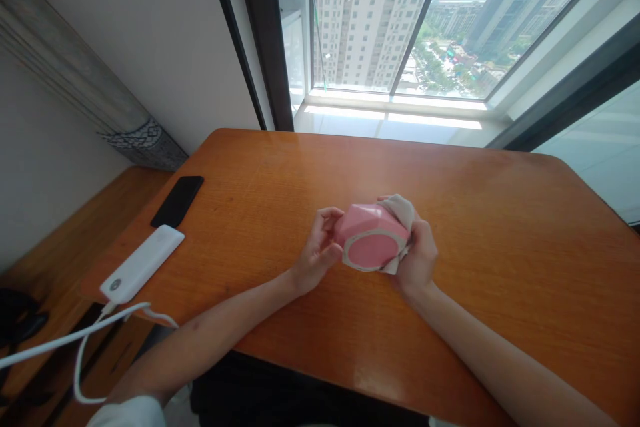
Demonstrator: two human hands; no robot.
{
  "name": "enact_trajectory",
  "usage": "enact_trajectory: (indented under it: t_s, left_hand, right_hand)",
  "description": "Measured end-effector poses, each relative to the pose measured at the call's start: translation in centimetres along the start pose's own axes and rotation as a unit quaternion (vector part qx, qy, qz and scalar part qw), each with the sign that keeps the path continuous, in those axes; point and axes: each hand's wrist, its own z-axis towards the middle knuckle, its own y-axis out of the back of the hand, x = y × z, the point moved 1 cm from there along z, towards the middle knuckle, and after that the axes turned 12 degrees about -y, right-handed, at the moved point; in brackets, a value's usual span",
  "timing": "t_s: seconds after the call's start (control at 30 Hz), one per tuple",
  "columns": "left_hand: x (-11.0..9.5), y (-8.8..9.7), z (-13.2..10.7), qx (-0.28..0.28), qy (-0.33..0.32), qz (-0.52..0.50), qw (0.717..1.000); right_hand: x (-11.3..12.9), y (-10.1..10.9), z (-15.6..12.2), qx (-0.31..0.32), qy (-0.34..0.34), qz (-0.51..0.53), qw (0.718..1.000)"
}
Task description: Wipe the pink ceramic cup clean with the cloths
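Note:
A pink faceted cup (369, 240) is held on its side just above the orange wooden table (475, 233), its round base with a pale rim turned toward me. My left hand (317, 250) grips the cup's left side, thumb and fingers curled round it. My right hand (419, 255) is closed on a pale beige cloth (401, 212) that is pressed against the cup's right and upper side. The cup's opening faces away and is hidden.
A black phone (178, 201) lies near the table's left edge. In front of it sits a white power bank (143, 262) with a white cable (80, 337) running off the table's left corner. A large window (425, 27) stands behind the table.

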Motion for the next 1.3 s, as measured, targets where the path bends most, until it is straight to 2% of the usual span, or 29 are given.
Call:
enact_trajectory:
  t_s: [0.1, 0.17, 0.27, 0.4, 0.6, 0.73, 0.83, 0.93, 1.1, 1.23, 1.3]
  left_hand:
    - [-0.9, -0.1, 0.4, -0.092, 0.066, 0.072, 0.991]
    - [-1.7, 0.1, 0.6, -0.1, 0.074, 0.127, 0.984]
    - [-2.8, 0.4, 0.7, -0.065, 0.053, 0.132, 0.988]
    - [-3.7, 0.8, 0.7, 0.011, 0.002, 0.126, 0.992]
    - [-4.3, 1.5, 0.3, 0.132, -0.097, 0.168, 0.972]
    - [-4.2, 1.3, 0.1, 0.181, -0.162, 0.213, 0.946]
    - [-4.5, 0.9, -0.2, 0.155, -0.169, 0.184, 0.956]
    - [-5.3, 0.5, -0.5, 0.109, -0.129, 0.125, 0.978]
    - [-6.7, 0.2, -1.2, 0.057, -0.054, 0.044, 0.996]
    - [-6.2, 0.5, -1.5, 0.041, -0.03, 0.01, 0.999]
    - [-5.6, 0.9, -1.4, 0.062, -0.033, 0.025, 0.997]
  right_hand:
    - [0.0, -0.9, -1.9, 0.034, 0.055, -0.098, 0.993]
    - [0.0, -1.2, -2.7, 0.09, 0.064, -0.156, 0.982]
    - [0.7, -1.4, -3.0, 0.144, 0.068, -0.198, 0.967]
    - [2.8, -1.4, -2.7, 0.206, 0.071, -0.237, 0.947]
    - [4.3, -1.5, -2.9, 0.252, 0.099, -0.27, 0.924]
    - [3.8, -1.5, -3.1, 0.258, 0.085, -0.254, 0.928]
    - [3.5, -1.5, -3.6, 0.242, 0.069, -0.203, 0.946]
    - [3.6, -1.5, -4.2, 0.232, 0.052, -0.127, 0.963]
    - [3.7, -1.6, -4.9, 0.263, 0.025, -0.013, 0.964]
    - [3.0, -1.6, -4.9, 0.271, 0.0, 0.045, 0.962]
    - [2.9, -1.4, -4.7, 0.262, 0.031, 0.006, 0.965]
